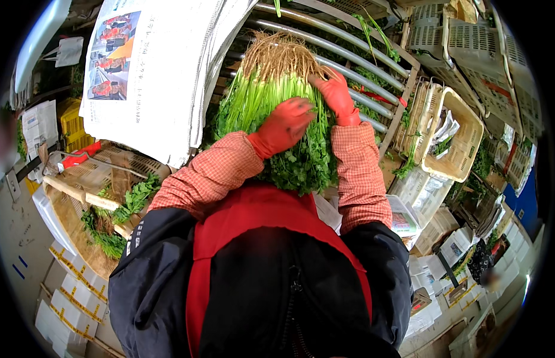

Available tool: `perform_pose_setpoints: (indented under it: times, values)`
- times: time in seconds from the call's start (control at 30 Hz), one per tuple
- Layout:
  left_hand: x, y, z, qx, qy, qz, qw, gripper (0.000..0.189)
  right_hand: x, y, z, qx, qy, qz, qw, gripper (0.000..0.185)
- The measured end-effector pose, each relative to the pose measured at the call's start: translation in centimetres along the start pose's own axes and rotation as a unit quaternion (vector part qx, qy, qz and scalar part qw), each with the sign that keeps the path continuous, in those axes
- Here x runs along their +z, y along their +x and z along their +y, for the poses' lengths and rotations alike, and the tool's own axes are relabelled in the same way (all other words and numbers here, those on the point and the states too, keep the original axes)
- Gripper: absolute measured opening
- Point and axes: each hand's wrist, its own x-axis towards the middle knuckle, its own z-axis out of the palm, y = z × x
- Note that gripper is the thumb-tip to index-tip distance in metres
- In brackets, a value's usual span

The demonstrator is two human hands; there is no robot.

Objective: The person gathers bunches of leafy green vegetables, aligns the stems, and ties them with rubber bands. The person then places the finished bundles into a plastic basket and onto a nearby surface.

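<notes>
A large bunch of coriander (pixel 270 89) lies on a rack of metal bars, its brown roots pointing away from me and its leaves towards my red apron (pixel 255 201). My right hand (pixel 337 96), in a red rubber glove, grips the bunch's right edge where stems meet roots. Over the middle of the stems is my left hand (pixel 284 127), gloved the same way, with fingers curled; whether it pinches any stems is hidden. A thick stack of newspapers (pixel 170 76) lies just left of the bunch.
The metal bars (pixel 371 42) run beneath and beyond the bunch, with loose greens among them. Plastic crates (pixel 456 134) stand at right. At left, a crate (pixel 80 188) sits by more greens (pixel 136 199). White boxes (pixel 74 308) with yellow tape are stacked lower left.
</notes>
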Motion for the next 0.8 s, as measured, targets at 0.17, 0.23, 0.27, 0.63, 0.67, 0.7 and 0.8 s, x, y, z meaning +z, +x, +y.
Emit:
perform_pose_setpoints:
  times: [0.17,0.23,0.27,0.63,0.67,0.7,0.8]
  values:
    - [-1.6,-1.3,0.0,-0.036,0.071,0.054,0.995,0.02,-1.1,-1.1,0.1,0.091,0.1,0.061,0.989,0.042]
    - [-1.5,-1.1,-0.2,-0.052,0.086,0.023,0.995,0.018,-0.9,-0.9,-0.5,0.079,0.074,0.023,0.994,0.043]
    - [-1.1,-0.6,-0.3,-0.032,0.11,0.038,0.993,0.017,-0.6,-0.7,-0.8,0.073,0.061,0.004,0.995,0.044]
    - [-1.4,0.9,-0.8,-0.097,0.177,0.043,0.979,0.021,-0.9,-2.6,-0.4,0.097,0.172,0.057,0.979,0.03]
    - [-1.1,1.2,-1.1,-0.115,0.169,0.04,0.978,0.028,-1.0,-3.1,-0.7,0.097,0.207,0.036,0.973,0.03]
    - [-0.8,1.6,-1.1,-0.128,0.176,0.027,0.976,0.029,-1.1,-3.4,-1.0,0.096,0.241,0.017,0.966,0.03]
    - [-0.6,2.8,-0.4,-0.17,0.188,-0.023,0.967,0.028,-0.8,-3.7,-1.3,0.074,0.268,0.002,0.961,0.029]
